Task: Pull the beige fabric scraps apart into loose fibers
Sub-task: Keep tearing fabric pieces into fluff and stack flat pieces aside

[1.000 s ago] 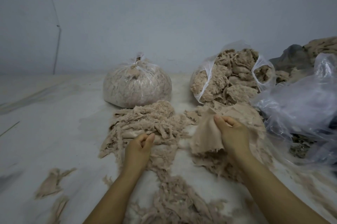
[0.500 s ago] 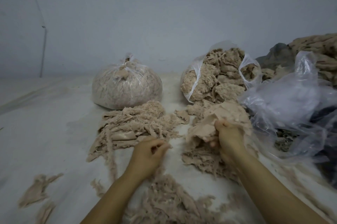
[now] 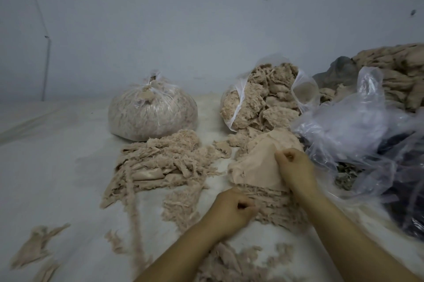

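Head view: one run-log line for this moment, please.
right hand grips beige fabric scrap | left hand pinches frayed edge | phase: pulling apart

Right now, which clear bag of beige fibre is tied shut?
The rounded left bag, knotted at its top; the right bag gapes open, scraps spilling out.

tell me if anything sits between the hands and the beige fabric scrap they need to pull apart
Nothing visible does. The right hand already grips the smooth beige fabric scrap, and the left hand pinches frayed fibers at its lower edge.
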Demonstrator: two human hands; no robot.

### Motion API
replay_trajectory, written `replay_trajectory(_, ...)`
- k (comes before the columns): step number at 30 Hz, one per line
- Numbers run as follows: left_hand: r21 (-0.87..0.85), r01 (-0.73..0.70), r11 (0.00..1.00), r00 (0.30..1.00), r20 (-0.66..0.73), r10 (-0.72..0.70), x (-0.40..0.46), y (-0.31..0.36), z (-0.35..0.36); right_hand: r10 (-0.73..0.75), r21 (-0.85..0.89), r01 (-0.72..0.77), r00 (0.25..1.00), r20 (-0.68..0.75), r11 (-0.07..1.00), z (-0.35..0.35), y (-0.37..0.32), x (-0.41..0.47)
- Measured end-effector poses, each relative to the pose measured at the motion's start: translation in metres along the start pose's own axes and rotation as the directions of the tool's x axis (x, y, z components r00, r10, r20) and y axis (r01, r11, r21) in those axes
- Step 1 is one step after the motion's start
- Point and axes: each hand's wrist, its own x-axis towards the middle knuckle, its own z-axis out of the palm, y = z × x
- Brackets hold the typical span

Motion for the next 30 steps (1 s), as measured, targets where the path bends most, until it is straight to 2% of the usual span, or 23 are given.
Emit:
replay_trajectory(2,-0.039,0.001,0.999,1.0,0.025,0.0,-0.004,-0.004,-0.004,-0.095,-0.148,0.083,0.992,-0.079,0.985,-0.001,0.005,-0.005)
replay_trajectory(4,-0.047,-0.006,0.999,1.0,0.017,0.006,-0.009,-0.004,-0.008,-0.265,-0.163,0.244,0.956,-0.123,0.956,0.003,0.005,-0.015)
replay_trajectory(6,-0.061,-0.006,0.998,0.999,0.05,0.009,-0.015,-0.004,-0.017,-0.402,-0.212,0.391,0.916,-0.005,0.895,0.011,0.004,-0.026)
replay_trajectory(8,-0.103,-0.007,0.995,0.972,0.232,0.031,-0.024,-0.006,-0.037,-0.372,-0.348,0.401,0.916,0.15,0.847,0.017,0.013,-0.031)
replay_trajectory(9,-0.133,0.009,0.991,0.947,0.321,0.034,-0.029,-0.007,-0.05,-0.333,-0.408,0.379,0.925,0.181,0.831,0.017,0.018,-0.031)
replay_trajectory(10,-0.152,0.043,0.987,0.947,0.322,0.008,-0.033,-0.008,-0.062,-0.311,-0.43,0.357,0.934,0.176,0.829,0.016,0.02,-0.032)
replay_trajectory(11,-0.177,0.082,0.981,0.972,0.23,-0.04,-0.036,-0.01,-0.073,-0.32,-0.413,0.35,0.937,0.141,0.841,0.015,0.02,-0.034)
replay_trajectory(12,-0.169,0.115,0.979,0.992,0.072,-0.104,-0.038,-0.016,-0.083,-0.364,-0.368,0.374,0.926,0.1,0.851,0.016,0.016,-0.038)
replay_trajectory(13,-0.097,0.143,0.985,0.982,-0.108,-0.153,-0.038,-0.024,-0.09,-0.42,-0.315,0.42,0.905,0.07,0.851,0.018,0.01,-0.043)
replay_trajectory(14,0.068,0.223,0.972,0.948,-0.247,-0.2,-0.039,-0.033,-0.096,-0.485,-0.263,0.482,0.873,0.061,0.836,0.021,0.004,-0.048)
replay_trajectory(16,0.327,0.43,0.842,0.888,-0.32,-0.329,-0.044,-0.048,-0.102,-0.575,-0.169,0.591,0.807,0.136,0.789,0.032,-0.009,-0.059)
replay_trajectory(17,0.359,0.467,0.808,0.879,-0.292,-0.378,-0.046,-0.056,-0.102,-0.571,-0.11,0.601,0.792,0.216,0.792,0.039,-0.014,-0.065)
replay_trajectory(19,0.234,0.418,0.878,0.904,-0.207,-0.375,-0.048,-0.06,-0.1,-0.493,0.017,0.527,0.782,0.381,0.85,0.056,-0.02,-0.076)
replay_trajectory(21,-0.1,0.325,0.94,0.926,-0.169,-0.338,-0.048,-0.056,-0.096,-0.353,0.058,0.376,0.79,0.501,0.925,0.074,-0.023,-0.083)
replay_trajectory(23,-0.484,0.222,0.846,0.951,-0.085,-0.299,-0.047,-0.047,-0.097,-0.189,0.159,0.117,0.787,0.587,0.98,0.087,-0.027,-0.091)
replay_trajectory(24,-0.601,0.203,0.773,0.961,-0.029,-0.275,-0.047,-0.046,-0.096,-0.122,0.256,-0.056,0.768,0.628,0.965,0.092,-0.03,-0.093)
replay_trajectory(26,-0.71,0.205,0.674,0.96,0.011,-0.281,-0.048,-0.045,-0.095,-0.068,0.45,-0.34,0.731,0.679,0.826,0.101,-0.032,-0.095)
replay_trajectory(28,-0.791,0.177,0.586,0.928,-0.065,-0.367,-0.047,-0.048,-0.091,-0.066,0.545,-0.406,0.755,0.652,0.734,0.105,-0.032,-0.096)
replay_trajectory(30,-0.855,0.102,0.509,0.865,-0.176,-0.469,-0.044,-0.052,-0.093,-0.031,0.54,-0.384,0.794,0.607,0.749,0.107,-0.027,-0.096)
